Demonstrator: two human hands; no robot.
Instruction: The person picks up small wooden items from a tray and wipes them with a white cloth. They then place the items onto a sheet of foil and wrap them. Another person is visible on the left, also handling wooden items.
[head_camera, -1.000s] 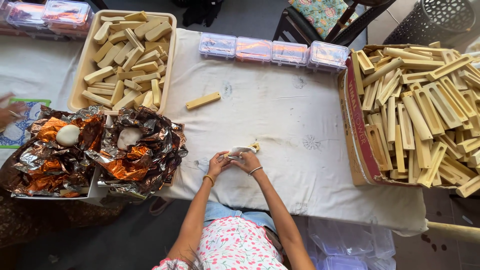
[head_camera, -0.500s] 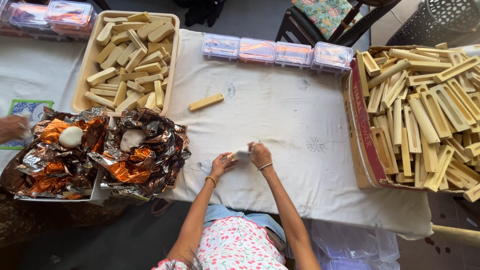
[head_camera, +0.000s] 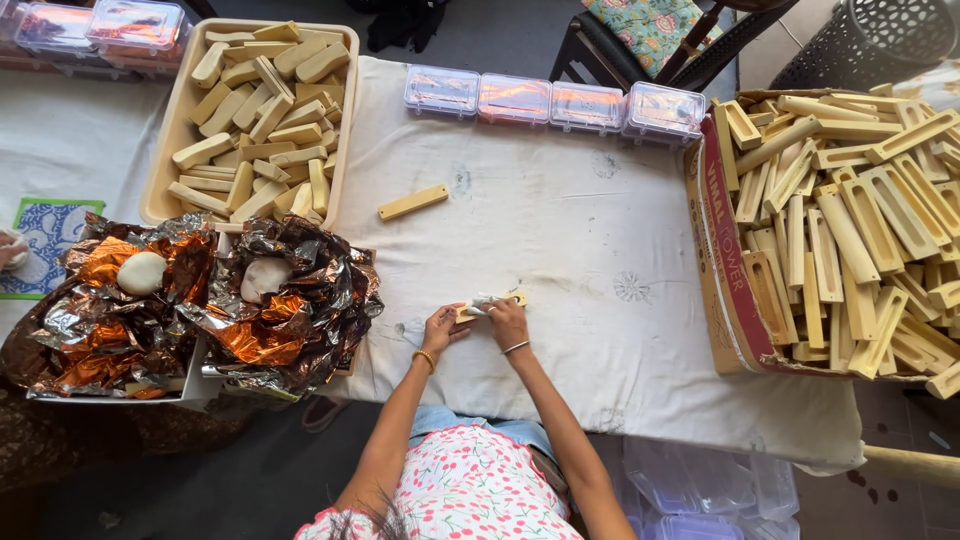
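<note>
Since a second ago both hands have slid a little to the right along the near edge of the white cloth (head_camera: 560, 250), carrying the small wooden piece (head_camera: 492, 301) with them. That piece now lies on the cloth, just in from the near edge, pinched between them: the left hand (head_camera: 442, 327) grips its left end with curled fingers, and the right hand (head_camera: 508, 318) presses down on its right end along with a scrap of white material.

Cloth as landmark: it is soft, smudged with grey marks, and mostly bare across its middle, with open room on every side of the hands. Off its right edge stands one cardboard box (head_camera: 722, 250), heaped with long hollow wooden frames (head_camera: 850, 220), too many to count. At its far left corner sits one beige plastic tray (head_camera: 170, 130) stacked with solid pale wooden blocks (head_camera: 260, 110), also too many to count. Against its left edge lie two crumpled heaps of shiny copper-and-silver foil (head_camera: 290, 330), each cradling one smooth white lump (head_camera: 264, 277). Along its far edge runs a row of four clear plastic boxes (head_camera: 552, 102) with rounded corners, set touching side by side. One loose wooden block (head_camera: 413, 202) lies alone on the cloth, tilted, between the tray and the hands, well apart from both.
</note>
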